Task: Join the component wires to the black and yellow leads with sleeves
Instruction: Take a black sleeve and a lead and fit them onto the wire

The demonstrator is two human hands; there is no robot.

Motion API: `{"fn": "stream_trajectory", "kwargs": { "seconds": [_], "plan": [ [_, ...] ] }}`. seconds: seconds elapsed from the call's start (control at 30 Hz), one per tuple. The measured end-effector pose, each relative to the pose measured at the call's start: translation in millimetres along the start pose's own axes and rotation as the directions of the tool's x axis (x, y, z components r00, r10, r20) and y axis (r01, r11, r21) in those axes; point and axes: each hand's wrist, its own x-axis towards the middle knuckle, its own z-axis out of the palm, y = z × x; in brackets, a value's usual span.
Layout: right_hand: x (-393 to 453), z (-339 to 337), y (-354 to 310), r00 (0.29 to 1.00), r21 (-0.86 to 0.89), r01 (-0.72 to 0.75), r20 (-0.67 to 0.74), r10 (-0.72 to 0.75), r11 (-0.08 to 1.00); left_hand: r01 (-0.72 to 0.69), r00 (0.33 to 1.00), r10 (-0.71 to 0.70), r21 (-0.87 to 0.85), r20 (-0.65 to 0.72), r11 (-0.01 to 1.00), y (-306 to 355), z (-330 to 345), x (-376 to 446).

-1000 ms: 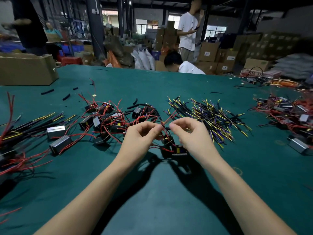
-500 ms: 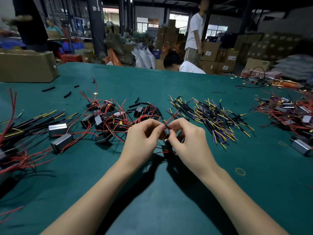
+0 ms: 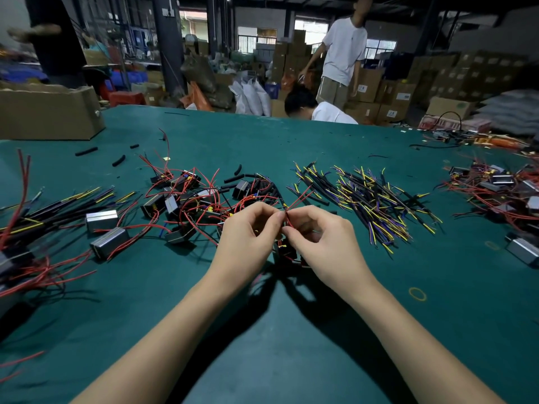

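My left hand and my right hand meet over the middle of the green table, fingertips pinching the thin red wires of a small black component that hangs between and below them. The wire ends stick up and to the right from the pinch. A spread of black and yellow leads lies just right of my hands. A heap of black components with red wires lies behind my left hand, with short black sleeves among it.
Silver-cased parts with leads lie at the left, more red-wired parts at the right edge. A cardboard box stands at the far left. A yellow rubber band lies at the right. Two people are beyond the far edge.
My hands came together and rose slightly; the red wires now stand up between the fingertips. The standing person behind the table has shifted to the right.
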Motion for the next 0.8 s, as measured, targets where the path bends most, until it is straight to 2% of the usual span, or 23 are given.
{"fn": "stream_trajectory", "kwargs": {
  "seconds": [0.1,0.2,0.33,0.47,0.57,0.67,0.73,0.8],
  "plan": [
    [4,-6,1,0.986,0.18,-0.137,0.114,0.118,0.974,0.005,1.0,-0.005,0.029,-0.004,1.0,-3,-1,1],
    [6,-11,2,0.976,0.277,-0.178,0.17,0.134,0.944,-0.011,0.999,0.01,0.028,0.036,1.0,-3,-1,1],
    [5,-10,3,0.982,0.235,-0.163,0.135,0.134,0.958,-0.052,0.996,0.046,0.081,0.077,0.995,-2,-1,1],
    [6,-12,6,0.98,0.283,-0.194,0.098,0.173,0.939,-0.034,0.998,0.032,0.041,0.051,0.999,0,-1,0],
    [6,-15,5,0.977,0.348,-0.213,0.09,0.194,0.913,-0.075,0.996,0.072,0.081,0.044,0.994,1,-3,0],
    [7,-18,3,0.978,0.332,-0.207,0.041,0.205,0.92,-0.11,0.992,0.103,0.117,0.067,0.987,3,-5,0],
    [7,-18,2,0.968,0.327,-0.233,-0.009,0.25,0.916,-0.106,0.992,0.098,0.104,0.086,0.989,6,-6,-1],
    [9,-19,1,0.935,0.399,-0.299,-0.057,0.349,0.867,-0.103,0.99,0.095,0.069,0.102,0.992,8,-7,0]
  ]
}}
